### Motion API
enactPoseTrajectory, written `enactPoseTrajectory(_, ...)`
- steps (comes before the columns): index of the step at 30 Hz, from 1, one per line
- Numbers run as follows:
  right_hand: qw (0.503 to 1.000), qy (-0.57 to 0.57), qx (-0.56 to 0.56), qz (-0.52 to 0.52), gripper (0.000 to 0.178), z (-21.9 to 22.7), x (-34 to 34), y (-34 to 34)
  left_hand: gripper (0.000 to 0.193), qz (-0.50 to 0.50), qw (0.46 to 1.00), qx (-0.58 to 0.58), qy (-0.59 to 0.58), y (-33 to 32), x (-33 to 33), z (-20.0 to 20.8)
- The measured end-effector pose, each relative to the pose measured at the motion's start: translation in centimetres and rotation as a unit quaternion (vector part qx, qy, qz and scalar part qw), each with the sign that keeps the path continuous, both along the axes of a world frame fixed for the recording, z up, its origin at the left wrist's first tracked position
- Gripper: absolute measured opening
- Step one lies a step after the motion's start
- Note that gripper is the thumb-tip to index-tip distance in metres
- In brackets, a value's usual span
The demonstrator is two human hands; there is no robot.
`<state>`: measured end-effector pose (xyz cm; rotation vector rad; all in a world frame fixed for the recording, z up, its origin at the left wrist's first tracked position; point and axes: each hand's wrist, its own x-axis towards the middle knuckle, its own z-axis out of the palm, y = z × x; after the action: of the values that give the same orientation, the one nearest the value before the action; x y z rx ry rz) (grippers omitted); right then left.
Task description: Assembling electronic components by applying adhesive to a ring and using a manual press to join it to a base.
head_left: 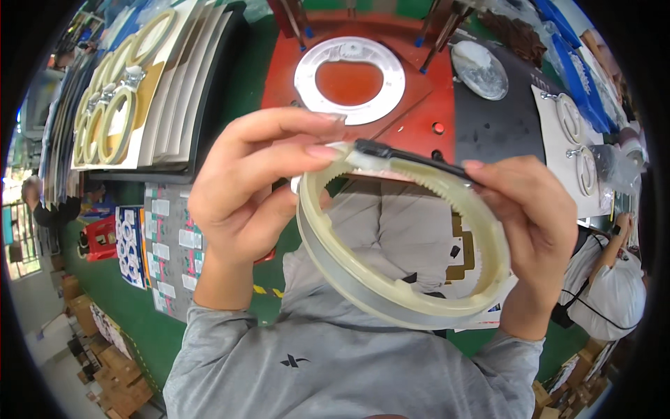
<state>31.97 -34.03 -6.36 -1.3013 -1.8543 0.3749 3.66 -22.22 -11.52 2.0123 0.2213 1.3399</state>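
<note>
Raised in front of my body is a cream plastic ring [412, 302] with small teeth along part of its inner wall and a clear outer side. My left hand [244, 178] pinches its upper left edge, fingers closed near a whitish piece at the rim. A slim black bar-shaped piece [412, 159] lies along the ring's top edge; whether it is a tool or a fitted part, I cannot tell. My right hand [527, 216] is closed round the ring's right side, with a fingertip at the black piece's right end. Some of its fingers are hidden.
On the red work surface [286, 77] lies a white ring [307, 91] between dark posts, beside a red button [438, 128]. A round translucent disc [481, 73] rests on the black mat. Stacked boards with similar rings [122, 126] stand left. Another person [614, 293] is at right.
</note>
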Motion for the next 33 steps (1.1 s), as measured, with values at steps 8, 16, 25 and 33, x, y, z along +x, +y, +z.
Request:
enactPoseTrajectory(8, 0.953, -0.281, -0.098, -0.062, 0.037, 6.4, -1.1, -3.6, 0.031, 0.019, 0.996, 0.079, 0.046, -0.4, -0.8, 1.3)
enactPoseTrajectory(16, 0.942, -0.259, -0.183, 0.110, 0.036, 7.6, 1.3, -1.7, 0.040, -0.066, 0.950, 0.197, 0.231, -2.2, 1.2, 4.4)
enactPoseTrajectory(25, 0.932, 0.093, -0.349, -0.006, 0.029, 4.0, 12.1, -1.8, 0.034, -0.072, 0.929, 0.258, 0.257, -0.1, 0.5, 5.4)
enactPoseTrajectory(33, 0.921, 0.063, -0.063, -0.380, 0.021, -12.7, 13.3, 2.6, 0.025, 0.042, 0.968, 0.069, 0.238, -0.3, -2.1, 3.0)
